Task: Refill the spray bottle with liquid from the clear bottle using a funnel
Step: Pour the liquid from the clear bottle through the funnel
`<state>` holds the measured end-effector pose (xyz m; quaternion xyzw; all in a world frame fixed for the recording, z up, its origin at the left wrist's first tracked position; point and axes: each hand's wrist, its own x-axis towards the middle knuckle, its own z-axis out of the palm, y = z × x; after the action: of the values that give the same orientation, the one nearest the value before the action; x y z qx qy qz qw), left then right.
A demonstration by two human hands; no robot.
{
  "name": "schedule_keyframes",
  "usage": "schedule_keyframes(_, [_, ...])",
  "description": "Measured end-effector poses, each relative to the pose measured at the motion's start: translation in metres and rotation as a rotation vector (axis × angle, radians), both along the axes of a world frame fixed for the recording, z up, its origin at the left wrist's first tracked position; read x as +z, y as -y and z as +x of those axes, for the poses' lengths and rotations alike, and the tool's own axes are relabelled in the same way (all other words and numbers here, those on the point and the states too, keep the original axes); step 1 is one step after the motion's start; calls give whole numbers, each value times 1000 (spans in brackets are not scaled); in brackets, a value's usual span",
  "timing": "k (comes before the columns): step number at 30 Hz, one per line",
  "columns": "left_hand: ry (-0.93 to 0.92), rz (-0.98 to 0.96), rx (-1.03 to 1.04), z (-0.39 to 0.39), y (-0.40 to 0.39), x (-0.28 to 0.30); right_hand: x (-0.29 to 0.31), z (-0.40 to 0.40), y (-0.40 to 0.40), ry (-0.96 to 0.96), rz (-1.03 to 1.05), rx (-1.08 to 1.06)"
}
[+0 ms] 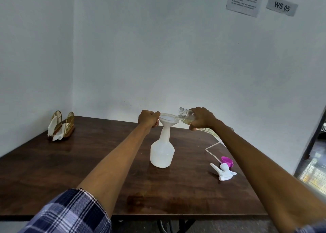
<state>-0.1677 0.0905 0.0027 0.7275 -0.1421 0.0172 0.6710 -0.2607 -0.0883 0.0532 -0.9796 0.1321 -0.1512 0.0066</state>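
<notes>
A white translucent spray bottle (162,151) stands upright mid-table, its head removed. A white funnel (167,120) sits in its neck. My left hand (149,118) grips the funnel's left rim. My right hand (202,118) holds the clear bottle (186,116) tipped sideways, its open mouth over the funnel's right edge; a little yellowish liquid lies in the bottle's lower side. The white spray head (224,172) with its clear dip tube (211,149) lies on the table to the right.
A purple cap (227,161) lies beside the spray head. A gold wire napkin holder (60,126) with white napkins stands at the far left of the dark wooden table (88,162). White walls close the corner behind; a dark door frame (315,135) is at right.
</notes>
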Motion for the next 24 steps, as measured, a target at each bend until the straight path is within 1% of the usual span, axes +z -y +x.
schedule_keyframes(24, [-5, 8, -2, 1, 2, -1, 1, -7, -4, -10, 49, -10])
